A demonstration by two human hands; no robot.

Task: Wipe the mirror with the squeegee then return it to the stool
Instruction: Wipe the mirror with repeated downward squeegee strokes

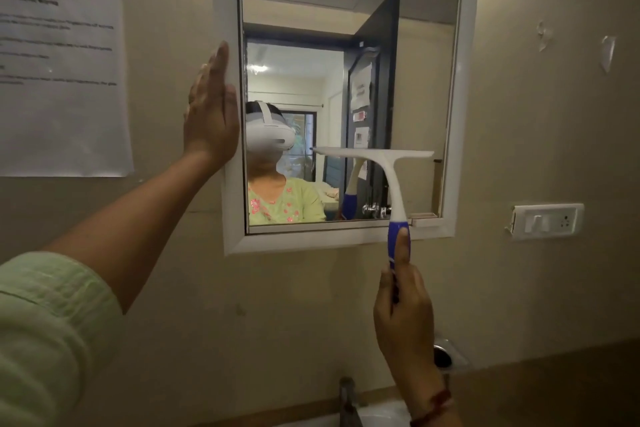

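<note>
A mirror [412, 87] in a white frame hangs on the beige wall in front of me. My right hand [403, 308] grips the blue handle of a white squeegee [391, 170], thumb along the handle. Its wide blade lies level against the lower right part of the glass. My left hand [213, 111] rests flat, fingers together and pointing up, on the left side of the mirror frame. The stool is out of view.
A printed sheet [62, 73] is taped to the wall at left. A white switch plate [547, 220] sits right of the mirror. Below are a tap [348, 399], a basin rim [377, 418] and a metal soap dish [446, 355].
</note>
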